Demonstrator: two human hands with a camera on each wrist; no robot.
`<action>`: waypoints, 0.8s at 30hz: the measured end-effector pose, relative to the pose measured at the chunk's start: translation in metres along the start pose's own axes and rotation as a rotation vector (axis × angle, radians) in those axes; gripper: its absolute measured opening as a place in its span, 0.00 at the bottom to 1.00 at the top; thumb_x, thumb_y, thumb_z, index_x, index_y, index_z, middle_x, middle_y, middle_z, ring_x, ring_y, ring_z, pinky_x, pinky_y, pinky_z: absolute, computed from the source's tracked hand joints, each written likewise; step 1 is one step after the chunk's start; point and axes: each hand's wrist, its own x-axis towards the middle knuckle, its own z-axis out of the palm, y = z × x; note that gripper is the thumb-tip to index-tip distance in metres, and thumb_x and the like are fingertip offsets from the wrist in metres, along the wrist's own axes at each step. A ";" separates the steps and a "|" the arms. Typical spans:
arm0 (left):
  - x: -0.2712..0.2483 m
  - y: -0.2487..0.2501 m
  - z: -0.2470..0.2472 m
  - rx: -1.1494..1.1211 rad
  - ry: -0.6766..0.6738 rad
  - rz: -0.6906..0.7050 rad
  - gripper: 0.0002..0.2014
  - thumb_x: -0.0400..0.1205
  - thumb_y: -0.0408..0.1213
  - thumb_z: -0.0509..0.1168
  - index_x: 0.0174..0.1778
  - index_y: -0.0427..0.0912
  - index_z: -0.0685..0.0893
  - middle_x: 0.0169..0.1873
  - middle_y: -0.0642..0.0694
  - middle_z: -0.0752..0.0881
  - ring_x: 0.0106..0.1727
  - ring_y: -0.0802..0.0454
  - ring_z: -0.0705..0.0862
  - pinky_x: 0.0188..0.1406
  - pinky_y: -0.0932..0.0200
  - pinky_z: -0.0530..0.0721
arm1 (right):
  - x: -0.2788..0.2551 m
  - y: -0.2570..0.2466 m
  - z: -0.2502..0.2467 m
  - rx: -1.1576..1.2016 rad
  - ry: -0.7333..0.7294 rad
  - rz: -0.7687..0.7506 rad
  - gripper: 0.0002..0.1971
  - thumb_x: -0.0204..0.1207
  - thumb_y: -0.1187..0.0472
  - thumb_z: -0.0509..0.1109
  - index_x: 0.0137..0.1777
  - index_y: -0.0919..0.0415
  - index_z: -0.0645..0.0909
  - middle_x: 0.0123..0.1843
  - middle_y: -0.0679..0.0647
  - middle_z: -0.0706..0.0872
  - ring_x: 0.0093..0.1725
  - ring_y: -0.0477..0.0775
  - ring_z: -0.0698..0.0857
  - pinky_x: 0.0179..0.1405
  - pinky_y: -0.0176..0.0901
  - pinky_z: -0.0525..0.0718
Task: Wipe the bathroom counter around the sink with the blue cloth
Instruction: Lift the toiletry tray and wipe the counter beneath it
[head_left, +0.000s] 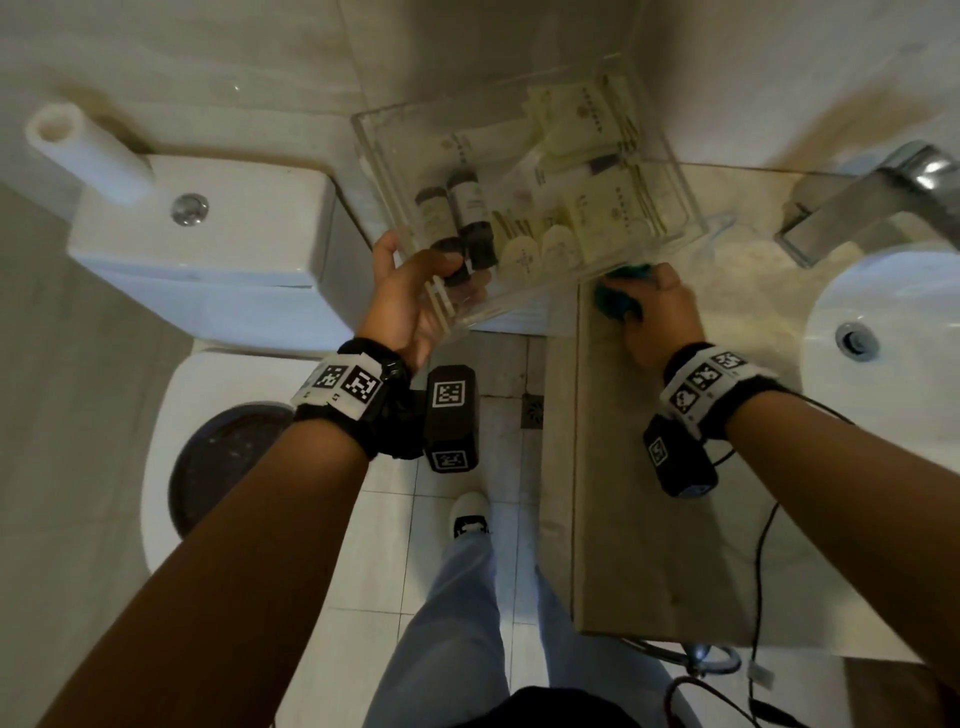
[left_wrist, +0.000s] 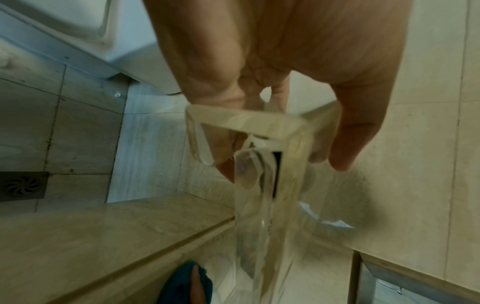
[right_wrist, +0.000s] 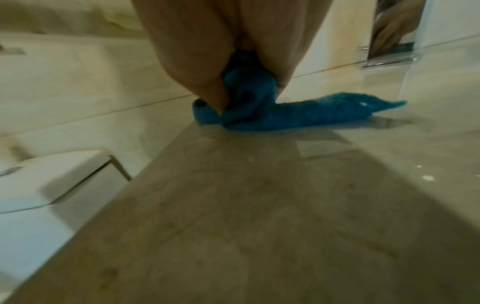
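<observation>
Two hands engaged: left hand (head_left: 410, 301) fingers grasp clear tray (head_left: 524, 208), lifted to expose table's back-left corner; right hand (head_left: 657, 317) fingers clenched on blue cloth (right_wrist: 285, 115), pressed there beside sink (head_left: 878, 332).

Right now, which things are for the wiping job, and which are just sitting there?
For the job:
- blue cloth, gripped by the right hand
- counter
- sink
- clear tray of toiletries, held up off the counter by the left hand

Just there:
- toilet
- faucet
- floor drain
</observation>
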 end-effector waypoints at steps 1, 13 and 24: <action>-0.001 0.001 0.001 0.001 -0.004 0.003 0.36 0.69 0.26 0.64 0.75 0.43 0.61 0.55 0.33 0.81 0.54 0.30 0.83 0.60 0.33 0.79 | 0.000 -0.001 0.000 0.015 -0.024 -0.047 0.23 0.76 0.73 0.63 0.70 0.58 0.78 0.70 0.66 0.71 0.68 0.69 0.72 0.72 0.40 0.66; -0.001 0.008 -0.011 0.012 -0.020 0.024 0.38 0.69 0.26 0.64 0.77 0.42 0.59 0.58 0.31 0.82 0.54 0.31 0.84 0.54 0.37 0.83 | 0.014 0.044 -0.027 -0.039 0.068 0.235 0.23 0.77 0.68 0.63 0.72 0.55 0.75 0.66 0.69 0.69 0.60 0.76 0.74 0.71 0.53 0.71; -0.004 0.009 -0.029 -0.104 0.047 0.062 0.33 0.70 0.23 0.62 0.71 0.48 0.62 0.40 0.40 0.90 0.45 0.39 0.84 0.51 0.41 0.84 | 0.026 0.059 -0.051 -0.047 0.225 0.274 0.23 0.76 0.70 0.60 0.71 0.60 0.74 0.73 0.68 0.63 0.71 0.73 0.66 0.78 0.53 0.63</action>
